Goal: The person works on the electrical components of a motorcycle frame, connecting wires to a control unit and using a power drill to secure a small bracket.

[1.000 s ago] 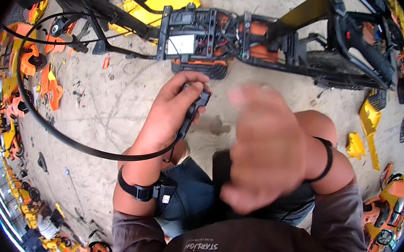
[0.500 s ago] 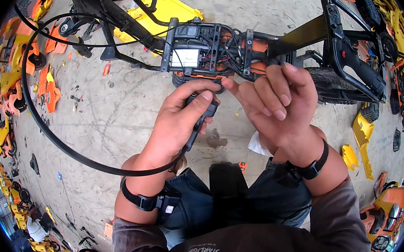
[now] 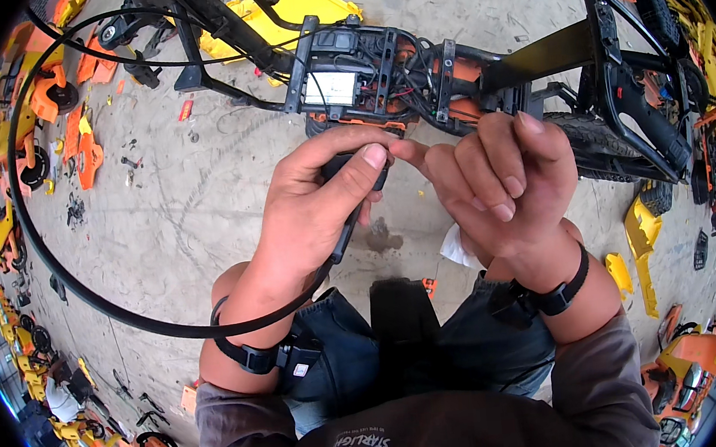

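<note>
A thick black cable [image 3: 139, 324] loops from the upper left, over my left forearm, to a black plug [image 3: 344, 244]. My left hand [image 3: 308, 198] is closed around that plug, thumb on top; most of it is hidden behind the fingers. My right hand [image 3: 501, 188] is turned palm toward me, fingers loosely curled and thumb apart, with nothing visible in it. Its little finger reaches out to the plug's end, meeting my left fingertips. Just beyond both hands is a stripped black vehicle frame [image 3: 440, 86] with exposed wiring and a white-labelled box [image 3: 330, 89].
Behind the frame lies a yellow body panel [image 3: 294, 5]. Orange parts [image 3: 88, 159] and vehicle bodies line the left side. Yellow pieces [image 3: 642, 235] lie on the concrete floor [image 3: 178, 232] at right. A white cloth-like piece [image 3: 457, 248] shows by my right knee.
The cable loop has shifted left and lower. My left hand and the plug have tilted slightly, and my right little finger has come against the left fingertips.
</note>
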